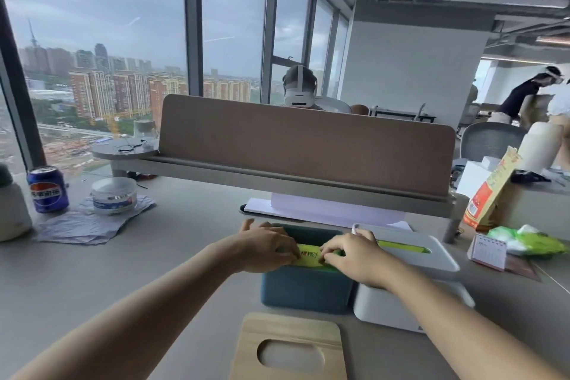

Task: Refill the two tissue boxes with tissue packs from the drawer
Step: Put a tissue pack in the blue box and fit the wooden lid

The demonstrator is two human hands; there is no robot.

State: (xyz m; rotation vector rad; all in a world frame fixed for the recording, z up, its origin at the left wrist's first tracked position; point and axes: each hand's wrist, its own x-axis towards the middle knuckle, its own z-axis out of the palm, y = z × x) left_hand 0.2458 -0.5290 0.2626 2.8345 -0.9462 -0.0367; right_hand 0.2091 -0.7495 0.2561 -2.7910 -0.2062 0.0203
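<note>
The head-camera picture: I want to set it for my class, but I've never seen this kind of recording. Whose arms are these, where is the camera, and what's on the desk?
The camera sits on a person's head, looking down at their own bare arms. The left hand and right hand together press a yellow-green tissue pack into an open blue tissue box. Beside it stands a white tissue box, lid on. The blue box's wooden lid lies nearer the camera. Far left stands a drink can.
</note>
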